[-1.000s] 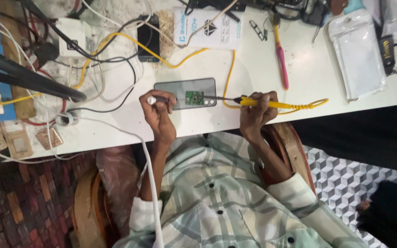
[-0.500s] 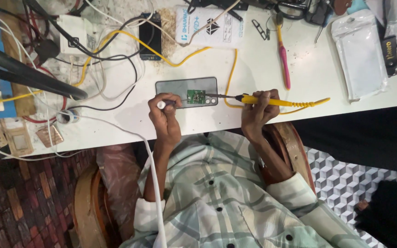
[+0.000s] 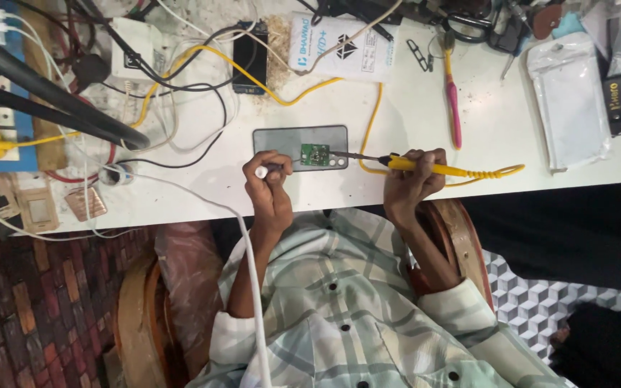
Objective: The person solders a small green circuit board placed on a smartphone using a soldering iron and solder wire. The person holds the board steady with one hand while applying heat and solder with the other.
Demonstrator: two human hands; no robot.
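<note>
Head view: right hand grips yellow soldering iron, tip pointing to 9 o'clock at green board; left hand grips white tool.

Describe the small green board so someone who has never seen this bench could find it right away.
On the white workbench, find the grey rectangular slab lying flat near the front edge, between the person's two hands. The small green circuit board sits on its right part, at the metal tip of the yellow-handled soldering iron in the right hand. It is the only green thing on the slab.
</note>
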